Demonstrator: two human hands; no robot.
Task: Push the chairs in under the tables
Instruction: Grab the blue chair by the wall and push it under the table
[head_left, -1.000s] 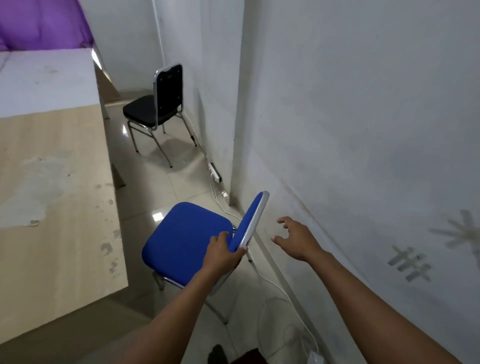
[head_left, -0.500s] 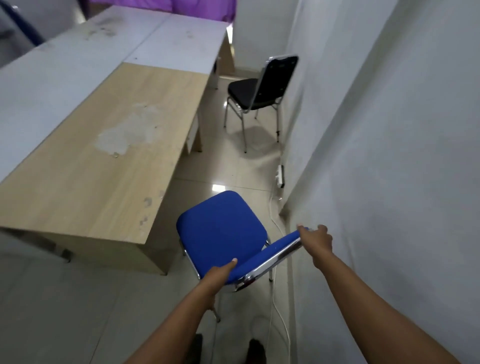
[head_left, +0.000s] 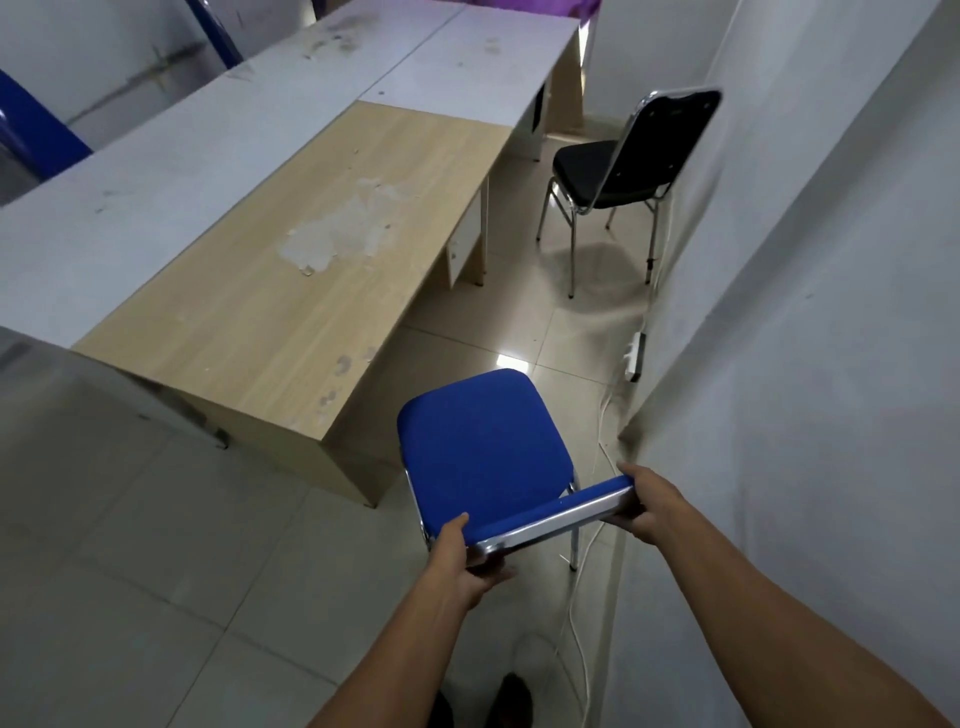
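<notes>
We look down from head height through one wide-angle camera, facing forward along the aisle between the wooden table (head_left: 291, 270) and the wall (head_left: 810, 260), with the blue chair (head_left: 483, 441) close below us.

Bare forearms, no sleeves; dark shoes (head_left: 511, 699) below.

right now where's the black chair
In the head view, upper right: the black chair stands on the floor between the far table and the right wall.
</notes>
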